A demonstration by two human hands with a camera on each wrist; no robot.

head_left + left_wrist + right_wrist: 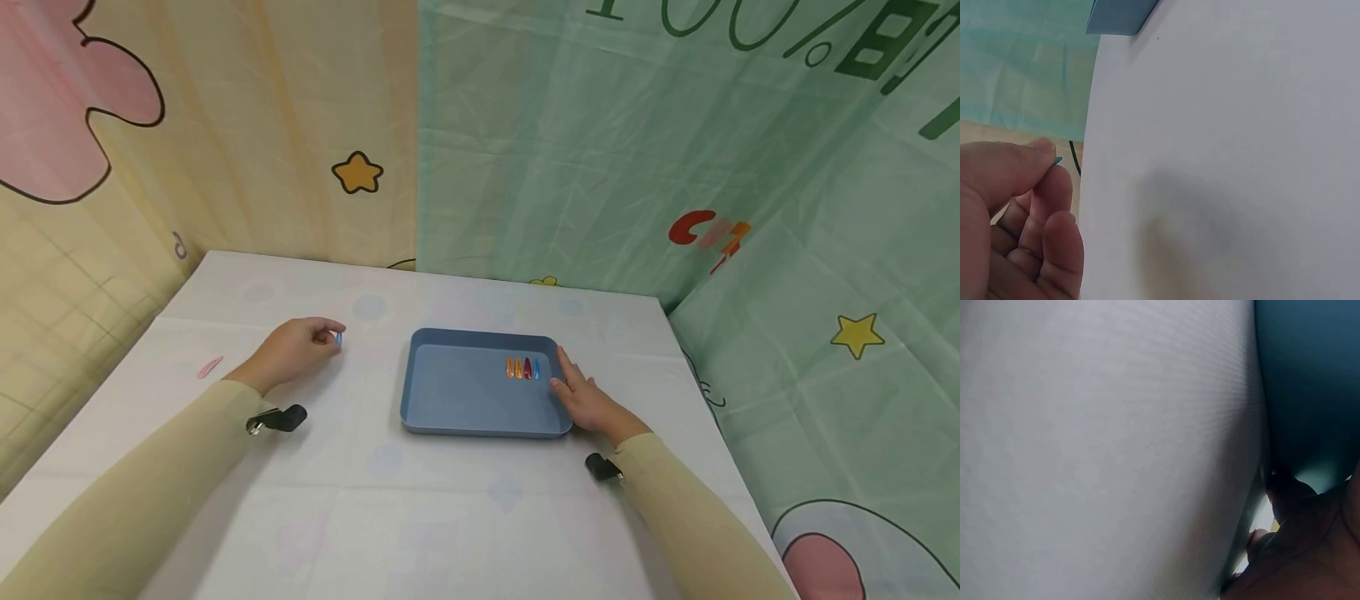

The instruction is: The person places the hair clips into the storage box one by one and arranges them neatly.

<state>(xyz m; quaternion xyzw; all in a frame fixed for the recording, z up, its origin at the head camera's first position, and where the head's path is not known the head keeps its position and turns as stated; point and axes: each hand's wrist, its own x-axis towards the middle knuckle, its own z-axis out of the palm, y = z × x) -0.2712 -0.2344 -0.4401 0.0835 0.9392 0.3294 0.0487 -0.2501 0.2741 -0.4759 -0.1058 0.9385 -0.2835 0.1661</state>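
Note:
My left hand (300,346) is above the left part of the table, pinching a small blue hair clip (339,338) between thumb and forefinger. In the left wrist view only the clip's tip (1057,160) shows between the fingertips. On the right, my right hand (587,400) holds the right rim of a blue-grey tray (465,427), its thumb over the edge. Side by side in the tray, near that hand, lie two orange hair clips (514,367), a red one (527,368) and a blue one (536,369).
A pink hair clip (210,367) lies on the white-covered table (337,517), left of my left wrist. Printed curtains (570,167) hang behind the table and along its sides. A black wrist device (277,418) is strapped at each sleeve cuff.

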